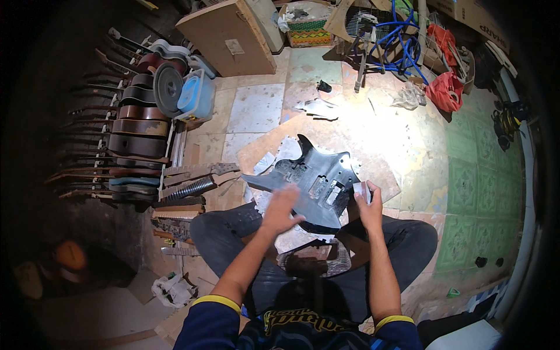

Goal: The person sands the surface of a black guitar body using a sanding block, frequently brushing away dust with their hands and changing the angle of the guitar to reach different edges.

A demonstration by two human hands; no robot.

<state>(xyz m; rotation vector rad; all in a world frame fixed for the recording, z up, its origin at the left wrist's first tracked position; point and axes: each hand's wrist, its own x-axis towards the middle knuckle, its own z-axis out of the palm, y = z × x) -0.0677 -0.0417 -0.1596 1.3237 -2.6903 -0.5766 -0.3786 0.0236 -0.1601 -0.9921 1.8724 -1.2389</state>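
Note:
A dark, dusty electric guitar body [303, 201] with pointed horns and cut-out cavities lies in front of my crossed legs. Over its lower left part is my left hand [282, 210], a little blurred, fingers flat and thumb apart, holding nothing; whether the palm touches the surface I cannot tell. Beside the body's right edge, my right hand [370, 209] pinches a small, flat greyish piece [361, 191] that looks like folded sandpaper. Under the guitar body a pale, ragged-edged sheet [288, 145] shows at several places, on top of a brown board [382, 169].
Several guitars [140, 128] stand in a row at the left, near a blue tub [197, 96]. Saws and a rasp-like tool [192, 189] lie left of my knee. A coiled blue hose [396, 41] and red bags [445, 92] are at the far right.

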